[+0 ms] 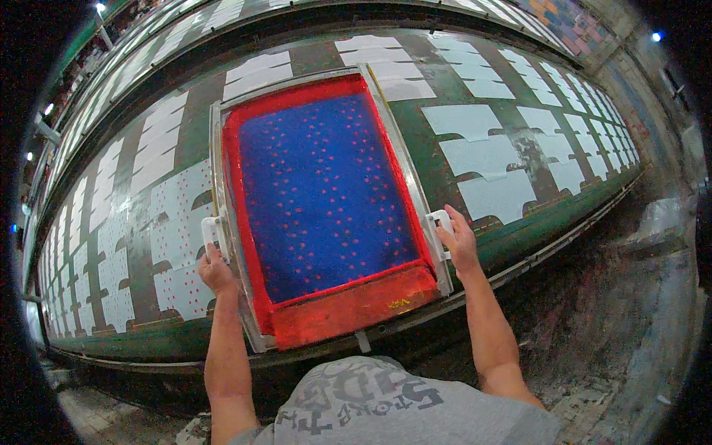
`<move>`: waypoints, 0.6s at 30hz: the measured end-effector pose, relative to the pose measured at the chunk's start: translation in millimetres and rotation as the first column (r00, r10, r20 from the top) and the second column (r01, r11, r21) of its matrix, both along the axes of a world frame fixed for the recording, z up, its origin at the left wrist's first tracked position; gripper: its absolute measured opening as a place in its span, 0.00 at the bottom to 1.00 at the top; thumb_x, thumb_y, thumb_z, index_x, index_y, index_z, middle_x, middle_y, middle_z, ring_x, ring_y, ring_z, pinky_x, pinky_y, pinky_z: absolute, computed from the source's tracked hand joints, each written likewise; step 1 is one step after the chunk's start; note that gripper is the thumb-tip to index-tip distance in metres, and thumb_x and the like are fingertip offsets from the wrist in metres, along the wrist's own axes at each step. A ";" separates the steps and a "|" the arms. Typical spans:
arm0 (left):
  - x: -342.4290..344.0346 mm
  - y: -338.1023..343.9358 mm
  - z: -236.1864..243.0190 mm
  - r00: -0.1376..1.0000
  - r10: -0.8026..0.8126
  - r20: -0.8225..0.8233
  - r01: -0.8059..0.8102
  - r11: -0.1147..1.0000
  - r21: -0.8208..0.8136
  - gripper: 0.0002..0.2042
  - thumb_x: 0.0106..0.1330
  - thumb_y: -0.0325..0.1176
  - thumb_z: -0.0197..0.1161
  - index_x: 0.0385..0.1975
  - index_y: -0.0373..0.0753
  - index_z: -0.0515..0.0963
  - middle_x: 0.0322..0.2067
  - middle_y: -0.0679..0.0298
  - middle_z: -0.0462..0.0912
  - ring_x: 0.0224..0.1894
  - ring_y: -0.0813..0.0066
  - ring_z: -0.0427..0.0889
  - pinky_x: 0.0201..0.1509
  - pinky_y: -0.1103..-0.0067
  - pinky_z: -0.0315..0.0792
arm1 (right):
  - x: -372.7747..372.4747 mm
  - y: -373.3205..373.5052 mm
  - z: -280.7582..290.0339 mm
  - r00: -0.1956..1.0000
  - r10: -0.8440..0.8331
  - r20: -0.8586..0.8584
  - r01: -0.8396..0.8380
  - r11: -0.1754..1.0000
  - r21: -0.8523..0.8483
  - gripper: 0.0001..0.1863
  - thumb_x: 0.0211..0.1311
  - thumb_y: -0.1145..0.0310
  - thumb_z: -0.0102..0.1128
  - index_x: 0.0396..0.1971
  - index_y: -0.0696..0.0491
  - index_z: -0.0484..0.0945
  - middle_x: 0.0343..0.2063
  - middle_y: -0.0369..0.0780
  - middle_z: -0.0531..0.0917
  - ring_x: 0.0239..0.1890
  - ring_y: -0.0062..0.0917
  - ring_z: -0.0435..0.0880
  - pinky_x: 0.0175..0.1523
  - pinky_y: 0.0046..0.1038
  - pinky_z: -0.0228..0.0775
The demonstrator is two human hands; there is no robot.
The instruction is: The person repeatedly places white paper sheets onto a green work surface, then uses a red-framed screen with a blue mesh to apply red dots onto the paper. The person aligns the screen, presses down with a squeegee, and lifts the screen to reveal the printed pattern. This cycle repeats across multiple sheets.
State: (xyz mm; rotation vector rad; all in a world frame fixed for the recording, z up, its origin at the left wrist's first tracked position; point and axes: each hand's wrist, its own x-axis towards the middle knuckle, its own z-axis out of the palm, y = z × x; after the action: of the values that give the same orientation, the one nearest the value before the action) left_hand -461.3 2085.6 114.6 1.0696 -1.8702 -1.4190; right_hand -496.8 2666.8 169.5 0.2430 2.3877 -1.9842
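A printing screen (pixel 322 193) lies on a long green table, with a blue mesh speckled with red dots, red edges and a grey metal frame. A wide red band along its near end bears a small yellow mark. My left hand (pixel 216 268) is closed on the white handle (pixel 210 228) at the frame's left side. My right hand (pixel 460 241) grips the other white handle (pixel 441 219) on the right side. Pale cut pieces printed with red dots (pixel 178 222) lie left of the screen; plain pale pieces (pixel 478 178) lie to its right.
The long green table (pixel 504 241) carries many more pale pieces in rows, stretching to both sides. Behind it runs another table (pixel 185 26) with similar pieces. A stained concrete floor (pixel 623 297) runs along the near side at the right. Small lamps glow at the upper edges.
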 end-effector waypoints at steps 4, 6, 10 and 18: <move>1.1 20.5 4.1 0.998 -0.037 -0.041 0.031 0.989 -0.142 0.24 0.79 0.51 0.66 0.32 0.31 0.86 0.28 0.61 0.85 0.31 0.69 0.80 0.40 0.66 0.73 | 1.9 16.7 -2.7 0.999 0.022 -0.029 -0.024 0.998 -0.054 0.38 0.71 0.69 0.71 0.77 0.61 0.68 0.65 0.46 0.82 0.64 0.32 0.82 0.72 0.33 0.71; -1.8 24.5 2.9 0.996 -0.059 -0.071 0.047 0.985 -0.166 0.21 0.79 0.46 0.67 0.31 0.33 0.85 0.26 0.67 0.84 0.27 0.76 0.77 0.34 0.70 0.71 | 0.2 24.2 -5.2 0.998 0.038 -0.047 -0.038 0.999 -0.006 0.37 0.71 0.70 0.71 0.77 0.61 0.69 0.64 0.46 0.82 0.64 0.32 0.82 0.72 0.33 0.71; -2.0 23.6 -4.1 0.999 -0.048 0.021 0.052 0.954 -0.297 0.20 0.77 0.46 0.69 0.32 0.31 0.85 0.26 0.62 0.85 0.27 0.72 0.79 0.35 0.67 0.72 | -1.6 37.2 -7.5 0.994 0.072 -0.078 -0.070 0.997 0.034 0.37 0.72 0.69 0.70 0.78 0.60 0.68 0.65 0.46 0.81 0.64 0.30 0.82 0.72 0.33 0.71; -9.6 22.0 -22.6 0.981 0.067 0.180 0.000 0.938 -0.348 0.23 0.77 0.49 0.68 0.35 0.30 0.86 0.29 0.52 0.87 0.31 0.57 0.84 0.40 0.60 0.76 | 44.9 -2.2 30.5 0.838 0.417 -0.351 0.148 0.446 0.883 0.40 0.60 0.63 0.79 0.73 0.54 0.76 0.62 0.50 0.82 0.63 0.48 0.82 0.70 0.46 0.74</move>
State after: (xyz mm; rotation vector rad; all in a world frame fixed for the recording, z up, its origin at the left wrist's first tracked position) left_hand -470.8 2107.6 92.0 1.0794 -2.1258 -0.9439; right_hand -452.0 2664.6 200.0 -0.5974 3.4279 -0.4832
